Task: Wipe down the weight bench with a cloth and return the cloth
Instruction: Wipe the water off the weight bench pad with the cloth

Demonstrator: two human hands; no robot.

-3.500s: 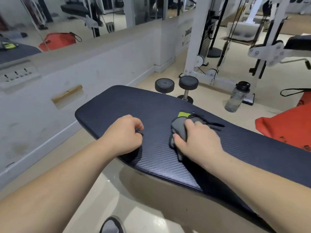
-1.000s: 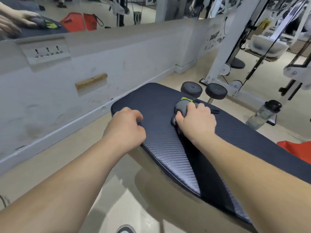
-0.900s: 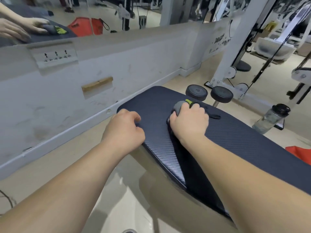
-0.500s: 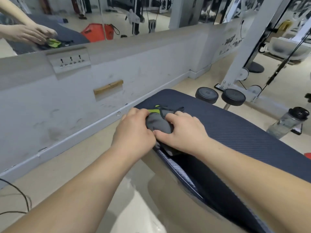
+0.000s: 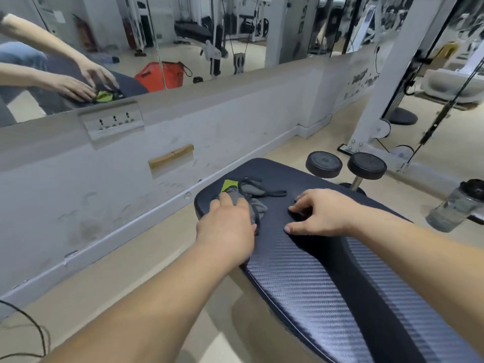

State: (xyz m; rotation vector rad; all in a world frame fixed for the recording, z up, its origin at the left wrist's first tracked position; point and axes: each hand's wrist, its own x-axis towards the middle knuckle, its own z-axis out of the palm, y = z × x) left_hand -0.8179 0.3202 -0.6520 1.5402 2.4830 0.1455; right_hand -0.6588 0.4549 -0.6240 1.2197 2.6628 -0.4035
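Leaning over a dark padded weight bench (image 5: 327,284), both bare forearms stretched out across it. Gripping a bunched grey cloth (image 5: 252,196) with the left hand (image 5: 227,226), right at the far left corner of the pad, close to its rounded edge. Fingers (image 5: 225,203) of that hand together and curled down over the bundle, thumb against its near side, pressing it into the pad. Poking out past the knuckles: a bright green patch (image 5: 229,185) of the cloth and a thin black cord (image 5: 273,193) lying loose on the pad. Resting the right hand (image 5: 323,214) on the bare pad just beside the cloth, not touching it. Fingers (image 5: 303,199) there apart and bent, tips on the pad, thumb stretched out to the left, holding nothing.

Past the far end of the bench, on the pale floor (image 5: 104,271): a black dumbbell (image 5: 324,164) and a second dumbbell (image 5: 366,165), standing on end side by side, near the foot of a white machine frame (image 5: 385,82). To the right, beside the bench, a clear water bottle (image 5: 451,206) with a black cap. Along the left, a low white wall (image 5: 65,200) with a socket plate (image 5: 112,121) and a small wooden strip (image 5: 171,155) set in it. Above the wall, a mirror (image 5: 199,27), reflecting both hands, the green patch and a red bag (image 5: 159,74). In the lower left corner, a thin black cable (image 5: 44,330) on the floor.
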